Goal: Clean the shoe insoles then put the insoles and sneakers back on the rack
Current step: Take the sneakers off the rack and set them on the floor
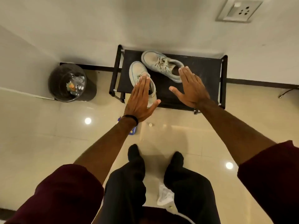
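Sneakers point(159, 66) sit on rack point(202, 73), toes askew. Left hand point(140, 101) and right hand point(192, 87) hover flat, fingers straight, holding nothing. Likely light, soft uppers, stiff soles; grip at heel collar. Insoles not discernible.

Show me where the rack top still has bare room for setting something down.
The rack is bare on its right half, from the right sneaker across to the right rail. The left half is crowded: the left sneaker lies there, with the left hand and right hand open above both.
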